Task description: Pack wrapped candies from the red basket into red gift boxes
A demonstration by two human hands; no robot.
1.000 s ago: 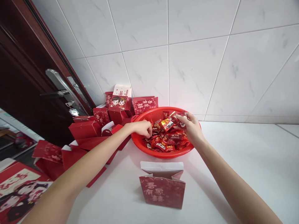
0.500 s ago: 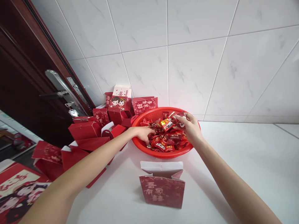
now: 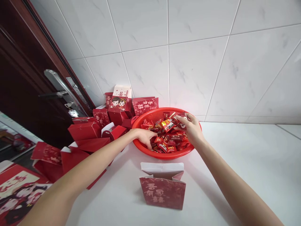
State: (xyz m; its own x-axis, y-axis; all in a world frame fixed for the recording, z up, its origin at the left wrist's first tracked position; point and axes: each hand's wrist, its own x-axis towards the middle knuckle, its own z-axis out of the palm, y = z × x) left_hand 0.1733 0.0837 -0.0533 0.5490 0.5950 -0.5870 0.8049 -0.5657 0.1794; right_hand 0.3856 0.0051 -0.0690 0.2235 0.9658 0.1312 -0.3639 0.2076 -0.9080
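A red plastic basket (image 3: 164, 157) by the wall holds many wrapped candies (image 3: 175, 137) in red and dark red. My left hand (image 3: 146, 137) reaches into the basket's left side, fingers curved down among the candies; its fingertips are partly hidden. At the right side, my right hand (image 3: 191, 125) is closed on candy packets (image 3: 182, 121), with a red and gold packet (image 3: 167, 125) beside them. Nearer to me stands an open dark red paper box (image 3: 162, 193) with white lettering, its white flap up. What is inside the box cannot be seen.
Many red paper boxes (image 3: 86, 131) are heaped to the left, some against the tiled wall (image 3: 192, 72). A larger printed red box or bag (image 3: 18, 194) is at the lower left. Behind the heap is a dark door (image 3: 28, 78) with a metal handle. Everything rests on a white tabletop (image 3: 246, 160).
My left hand has shifted slightly within the candies, its fingers sinking lower. My right hand stays nearly still with its packets.
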